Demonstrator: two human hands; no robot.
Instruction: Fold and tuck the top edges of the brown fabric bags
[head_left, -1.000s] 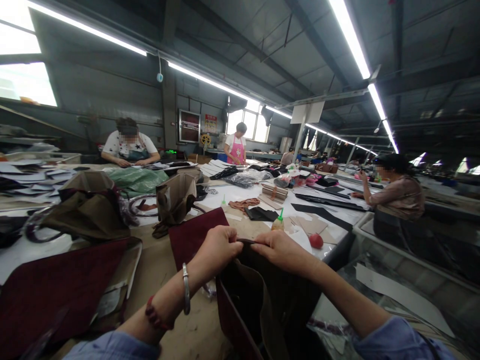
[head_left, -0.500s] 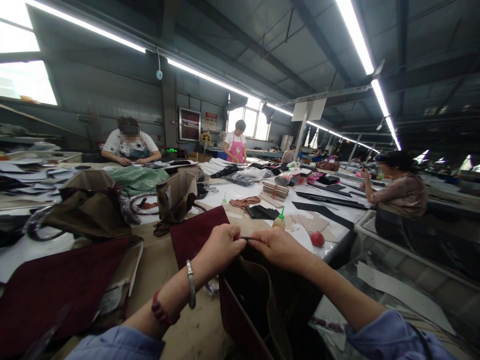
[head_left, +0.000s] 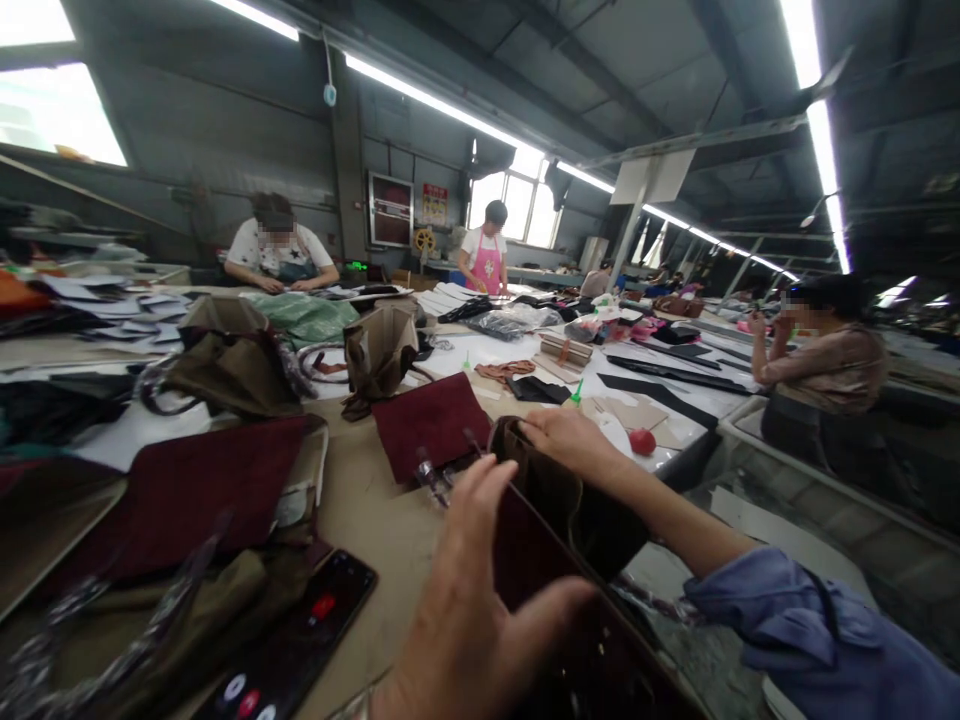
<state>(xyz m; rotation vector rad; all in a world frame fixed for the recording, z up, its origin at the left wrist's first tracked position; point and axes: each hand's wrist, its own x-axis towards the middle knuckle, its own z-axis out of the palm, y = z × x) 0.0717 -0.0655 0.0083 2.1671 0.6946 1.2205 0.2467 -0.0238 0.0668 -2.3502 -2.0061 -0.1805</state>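
- The left hand [head_left: 476, 600] is in the near middle, palm broad and fingers lifted, the thumb spread well away from them. It grasps nothing that shows; whether it touches the bag behind it cannot be told.
- The right hand [head_left: 574, 445] is beyond it and to the right, its fingers bent over the upper edge of the bag and gripping it.
- The bag [head_left: 615, 515], olive with a dark red face, stands in the near middle, between and below the hands, its mouth up.
- A dark red panel [head_left: 431, 425] lies just left of the bag's far end; whether it joins the bag is unclear.
- At near left, a phone [head_left: 300, 640] with a lit screen lies beside olive cloth [head_left: 232, 590], and another dark red piece [head_left: 217, 480] lies farther out.
- Two olive-brown bags [head_left: 232, 370] stand beyond on the brown-covered table [head_left: 356, 480].
- Past the right hand are a bottle tip [head_left: 577, 392], green, and a red ball [head_left: 642, 441].
- On the far side, one person wears a pink apron [head_left: 489, 266]; another sits at right in a brownish top [head_left: 832, 365].
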